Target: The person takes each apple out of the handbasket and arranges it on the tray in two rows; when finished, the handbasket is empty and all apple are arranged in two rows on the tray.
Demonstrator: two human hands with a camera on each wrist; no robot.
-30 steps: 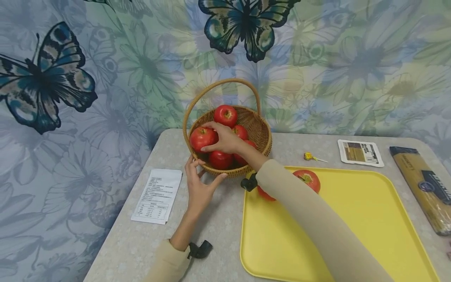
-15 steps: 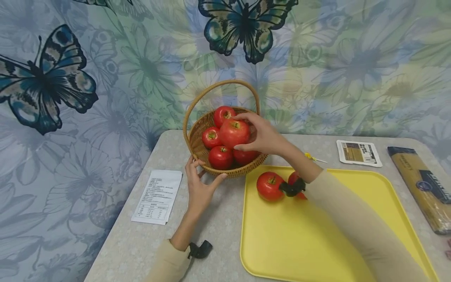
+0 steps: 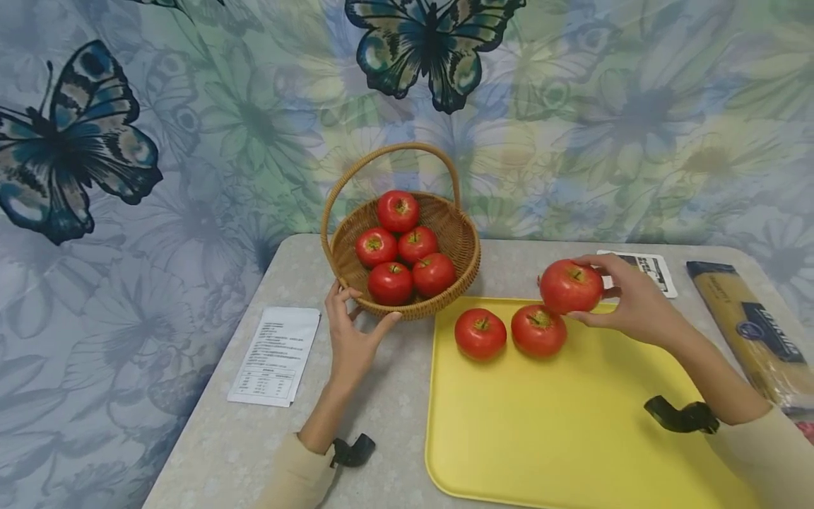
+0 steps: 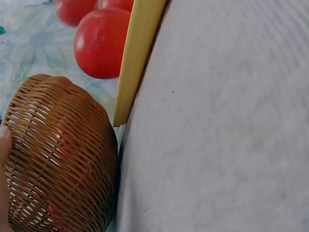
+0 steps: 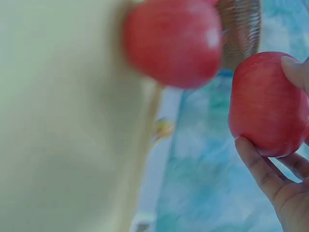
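In the head view my right hand (image 3: 642,305) holds a red apple (image 3: 568,286) between thumb and fingers, above the back part of the yellow tray (image 3: 540,424). Beneath and left of it, two red apples, a left one (image 3: 480,334) and a right one (image 3: 538,330), sit side by side on the tray. Several apples lie in the wicker basket (image 3: 461,237), which has a tall arched handle. My left hand (image 3: 352,346) grips the basket's front left side, fingers at the rim and thumb along the front. The right wrist view shows the held apple (image 5: 270,104) from its side.
A printed white sheet (image 3: 275,357) lies left of the basket. Behind the tray, a white packet (image 3: 655,272) is partly covered by the right hand. A long gold package (image 3: 750,332) lies at the right. A butterfly-patterned cloth (image 3: 540,141) hangs behind the table.
My right hand has lifted an apple out of the basket's left side and carried it right, over the tray. The left hand has stayed at the basket. Remaining apples in the basket are uncovered.
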